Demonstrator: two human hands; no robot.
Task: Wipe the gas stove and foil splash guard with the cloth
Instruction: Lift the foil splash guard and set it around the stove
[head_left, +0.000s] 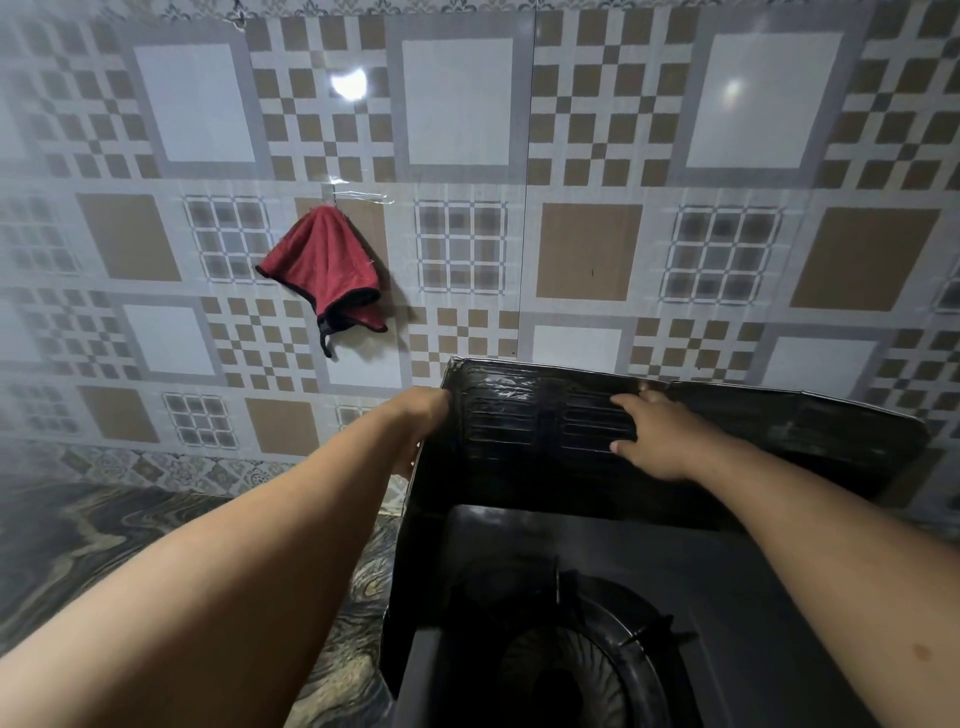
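A dark foil splash guard (524, 431) stands folded around the back and left side of a black gas stove (675, 582), whose round burner (571, 670) shows at the bottom. My left hand (421, 421) grips the guard's left corner from outside, its fingers hidden behind the panel. My right hand (654, 436) lies flat with spread fingers on the inside of the back panel, holding nothing. A red cloth with black trim (324, 270) hangs from a taped hook on the tiled wall, up and to the left of both hands.
A patterned tiled wall (587, 249) rises right behind the guard. A dark marbled countertop (104, 530) extends left of the stove.
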